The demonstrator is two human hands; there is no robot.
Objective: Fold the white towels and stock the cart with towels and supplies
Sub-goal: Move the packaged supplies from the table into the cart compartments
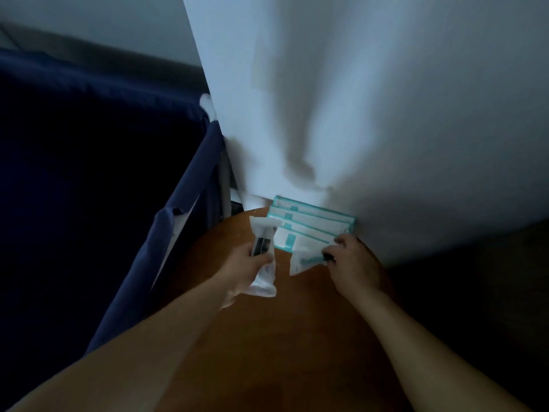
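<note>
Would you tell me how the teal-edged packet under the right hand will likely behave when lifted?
The teal-edged packet looks thin and flat, so probably light and floppy. It overlaps the other packets, so lifting may drag them. Pinched at one edge, it may droop.

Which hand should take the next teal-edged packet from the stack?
Right. The right hand rests at the teal-edged packet stack, fingers pinching the front packet. The left hand is full, gripping a white wrapped packet.
</note>
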